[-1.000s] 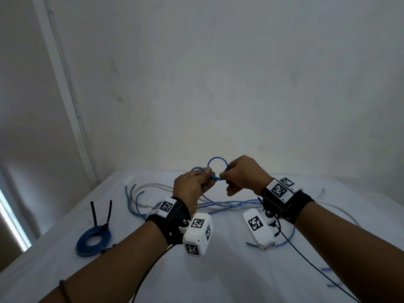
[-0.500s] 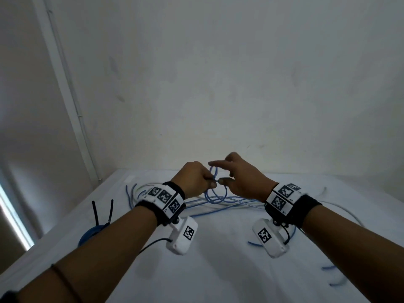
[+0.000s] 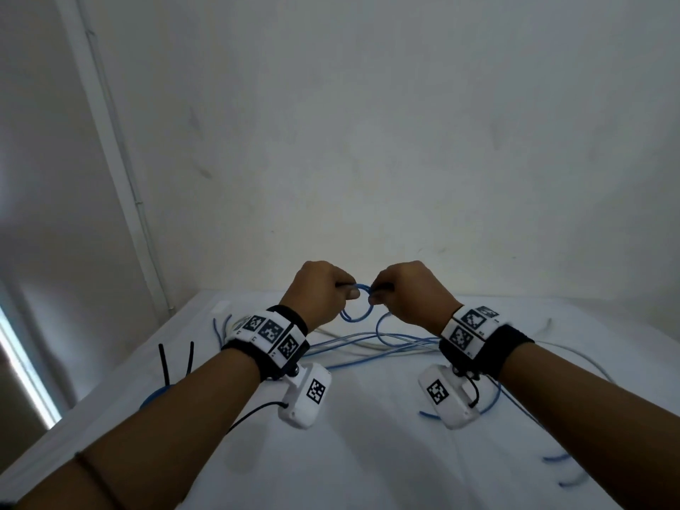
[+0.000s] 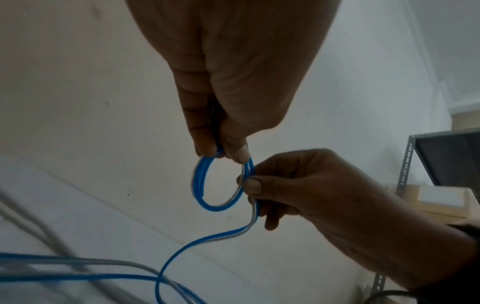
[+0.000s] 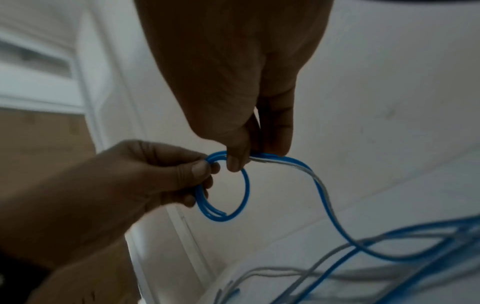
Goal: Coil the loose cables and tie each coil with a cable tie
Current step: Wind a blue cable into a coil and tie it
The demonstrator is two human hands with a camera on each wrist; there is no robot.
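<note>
Pinching a small blue cable coil [image 3: 356,307] between them, the left hand [image 3: 319,293] and right hand [image 3: 408,290] hold it above the white table [image 3: 368,454], fingers clamped on opposite sides.

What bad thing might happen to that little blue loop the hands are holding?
The blue loop is held only by fingertip pinches from the left hand and right hand, and no tie is on it, so it may spring open. Its tail runs down into the loose cables on the table, where it might snag while winding.
</note>
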